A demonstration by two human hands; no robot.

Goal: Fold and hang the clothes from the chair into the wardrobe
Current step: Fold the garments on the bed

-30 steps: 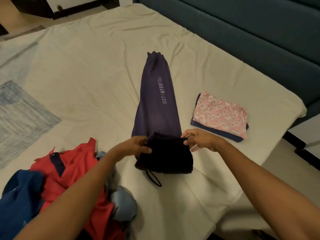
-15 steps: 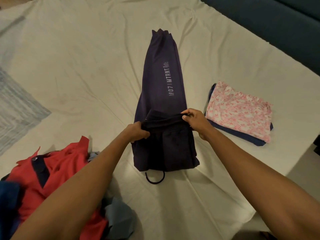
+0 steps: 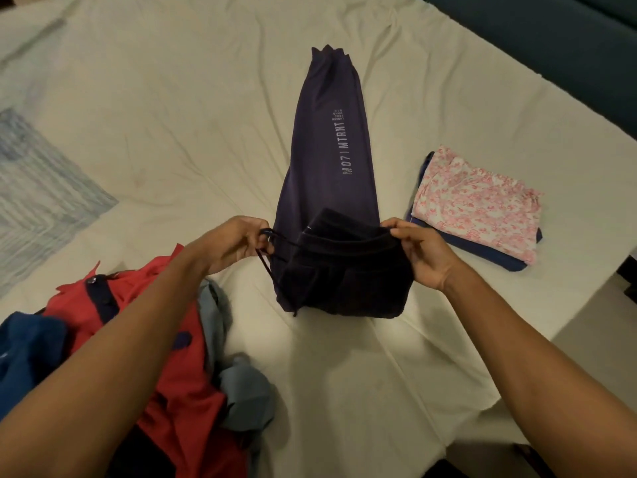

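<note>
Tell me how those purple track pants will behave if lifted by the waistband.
Likely floppy: the purple track pants lie flat and creased on the bed sheet. The long leg would probably trail. The drawstring, pinched by the left hand, may dangle; the right hand grips the waistband.

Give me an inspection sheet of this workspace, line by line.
Surface: cream bedsheet, wrinkled.
Job's things: purple track pants laid lengthwise, waist end folded up; folded pink floral garment stacked on a folded navy garment.
Clutter: unfolded pile, red shirt on top.
Grippers: left hand pinches the drawstring; right hand grips the waistband.
Cables: nothing seen.
Surroundings: teal headboard; patterned blanket.
</note>
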